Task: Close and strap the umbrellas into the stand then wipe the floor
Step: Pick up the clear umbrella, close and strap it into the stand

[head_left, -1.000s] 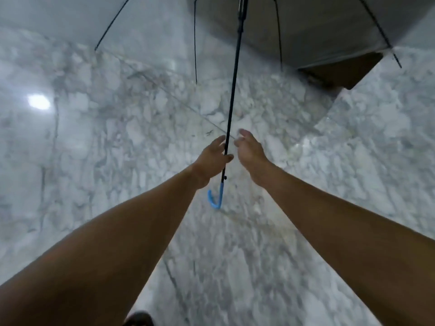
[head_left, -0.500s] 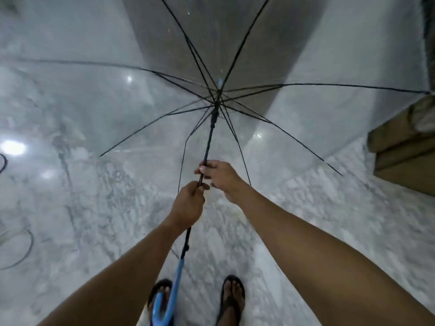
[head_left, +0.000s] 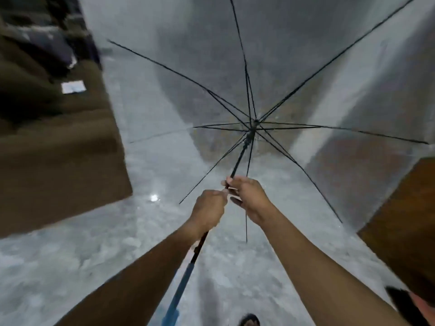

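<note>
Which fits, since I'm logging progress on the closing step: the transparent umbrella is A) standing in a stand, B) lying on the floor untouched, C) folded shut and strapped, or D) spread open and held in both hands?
D: the transparent umbrella has its ribs fanned out from the hub, and the left hand and right hand grip it.

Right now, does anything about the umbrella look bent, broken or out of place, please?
Nothing stands out: the umbrella is open, ribs spread evenly, none visibly bent; the left hand and right hand grip its shaft.
</note>
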Available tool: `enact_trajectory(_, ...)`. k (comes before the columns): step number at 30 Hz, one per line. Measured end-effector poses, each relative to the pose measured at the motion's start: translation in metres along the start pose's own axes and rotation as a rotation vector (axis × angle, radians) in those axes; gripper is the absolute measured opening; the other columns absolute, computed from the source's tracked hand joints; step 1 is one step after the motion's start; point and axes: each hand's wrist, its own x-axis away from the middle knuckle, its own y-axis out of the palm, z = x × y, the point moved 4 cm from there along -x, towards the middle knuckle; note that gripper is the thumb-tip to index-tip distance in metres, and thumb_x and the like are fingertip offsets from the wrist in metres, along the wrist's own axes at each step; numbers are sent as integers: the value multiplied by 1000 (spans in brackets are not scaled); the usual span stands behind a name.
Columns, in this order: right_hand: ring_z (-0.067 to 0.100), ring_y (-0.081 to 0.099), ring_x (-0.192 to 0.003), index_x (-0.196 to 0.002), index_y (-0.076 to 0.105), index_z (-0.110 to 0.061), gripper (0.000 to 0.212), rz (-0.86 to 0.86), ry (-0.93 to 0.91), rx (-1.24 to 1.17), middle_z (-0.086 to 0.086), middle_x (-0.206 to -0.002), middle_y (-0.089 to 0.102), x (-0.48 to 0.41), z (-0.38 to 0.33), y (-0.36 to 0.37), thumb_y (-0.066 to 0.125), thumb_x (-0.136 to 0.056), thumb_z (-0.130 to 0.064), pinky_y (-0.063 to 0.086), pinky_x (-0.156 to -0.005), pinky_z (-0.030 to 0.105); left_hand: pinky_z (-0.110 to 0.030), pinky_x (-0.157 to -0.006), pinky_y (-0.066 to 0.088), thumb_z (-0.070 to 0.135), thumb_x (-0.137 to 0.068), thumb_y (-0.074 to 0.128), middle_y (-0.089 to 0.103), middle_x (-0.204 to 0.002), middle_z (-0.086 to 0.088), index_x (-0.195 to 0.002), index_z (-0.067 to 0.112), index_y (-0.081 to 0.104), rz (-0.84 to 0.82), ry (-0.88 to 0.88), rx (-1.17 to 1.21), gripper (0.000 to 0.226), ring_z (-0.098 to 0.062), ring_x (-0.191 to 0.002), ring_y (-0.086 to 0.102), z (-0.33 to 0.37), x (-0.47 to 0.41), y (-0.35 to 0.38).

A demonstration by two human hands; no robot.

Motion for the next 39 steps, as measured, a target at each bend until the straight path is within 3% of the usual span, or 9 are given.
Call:
enact_trajectory(6,17,63,-84,-83,68,-20,11,432,-194,-180,-2,-89,74,123,-71,-226,69,-92,-15,43,-74,29,-27,-47,27,31,-95,52,37,-39,5,-55,19,45,-334,317,-102,42,-21,-41,34,156,74,186)
enact_trajectory(10,22,65,-84,-106,68,-15,21,693,-277,-271,7,-100,74,222,-77,-361,75,-87,-12,40,-50,22,-25,-45,26,34,-95,52,37,-39,6,-54,19,46,-540,478,-143,44,-20,-39,34,217,149,307)
enact_trajectory(12,20,64,-79,-103,63,-21,19,815,-328,-296,8,-99,72,271,-78,-426,71,-90,-10,39,-52,23,-28,-47,26,36,-97,52,39,-37,7,-50,18,48,-633,538,-166,50,-16,-36,35,237,185,368)
enact_trajectory(17,15,63,-76,-125,58,-22,37,1092,-427,-286,2,-97,73,406,-71,-593,70,-92,-11,47,-65,26,-30,-54,27,32,-101,51,42,-35,10,-54,17,51,-834,724,-173,49,-10,-39,39,282,297,524)
enact_trajectory(20,10,56,-61,-113,58,-24,27,1245,-456,-293,2,-90,69,484,-64,-667,69,-92,-11,41,-53,22,-31,-53,26,33,-102,49,41,-37,9,-56,16,53,-949,813,-153,49,-10,-38,37,299,366,602)
enact_trajectory(23,5,51,-47,-110,62,-18,15,1400,-471,-333,1,-78,66,546,-54,-723,63,-96,-12,37,-46,19,-30,-51,27,32,-102,49,43,-37,8,-51,16,53,-1045,857,-138,54,-9,-36,38,305,422,663)
enact_trajectory(28,7,45,-50,-97,65,-18,10,1528,-424,-332,1,-74,65,622,-29,-771,57,-100,-11,35,-54,22,-26,-46,23,22,-104,45,39,-32,7,-58,12,59,-1259,770,-75,49,-6,-30,35,299,487,736)
enact_trajectory(36,8,43,-54,-91,60,-21,14,1630,-305,-343,-3,-71,60,677,18,-835,54,-102,-14,38,-58,20,-31,-59,34,25,-101,48,52,-57,-1,-55,17,56,-1326,846,-197,48,-24,-63,51,290,541,822)
enact_trajectory(39,7,44,-56,-96,61,-20,10,1647,-256,-324,-4,-73,62,682,23,-871,54,-102,-16,41,-62,20,-32,-68,35,26,-101,48,52,-55,-1,-53,17,57,-1342,853,-233,49,-23,-62,51,303,549,855)
